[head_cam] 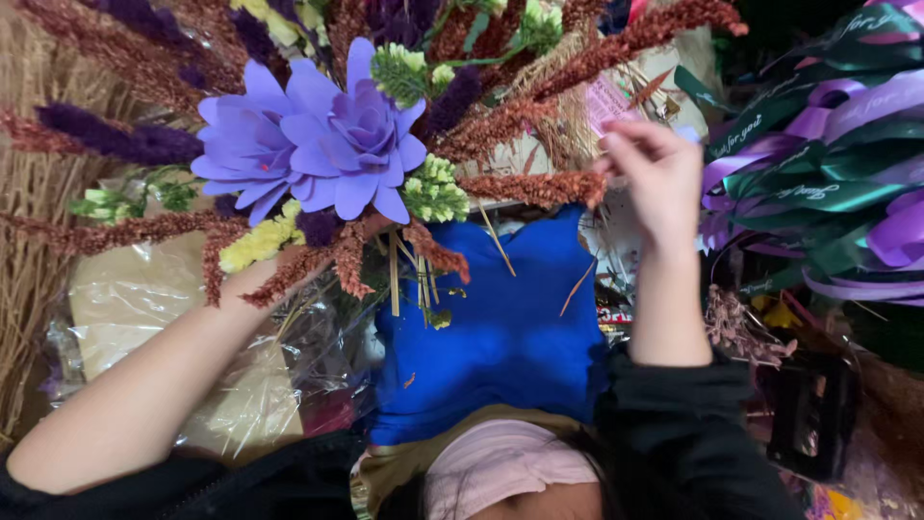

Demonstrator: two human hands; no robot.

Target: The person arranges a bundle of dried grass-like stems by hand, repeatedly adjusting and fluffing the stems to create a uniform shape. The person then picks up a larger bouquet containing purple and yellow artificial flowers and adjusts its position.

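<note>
Crowded florist clutter fills the view: a blue cloth (500, 327) is spread in the middle, crinkled clear cellophane (241, 385) lies at the lower left, dry straw-coloured grass bundles (29, 221) stand along the left edge, and a mass of green and purple ribbon bows (828, 164) is piled at the right.

A dried-flower bouquet (356, 144) is held up in front of the camera, above the cloth. It is built around two large purple paper flowers (318, 144), with rust-red plume stems (539, 188), dark purple spikes (115, 140) and small yellow-green clusters (435, 191) set about them. The left hand (252, 279) is hidden almost wholly behind the plumes; it appears to be closed around the gathered stems from below, though the fingers cannot be seen. The right hand (650, 173) is raised at the bouquet's right edge, its fingers bent and drawn together near the tip of a rust-red plume; whether anything is pinched between them cannot be told. A pink printed slip (606, 101) shows just beside it.

The step in hand is judged to be arranging: stems are being placed or adjusted on the right side while the bunch is steadied. A firm hold on the stems and a light touch on the brittle plumes seem called for, so that nothing is shed or knocked askew.
</note>
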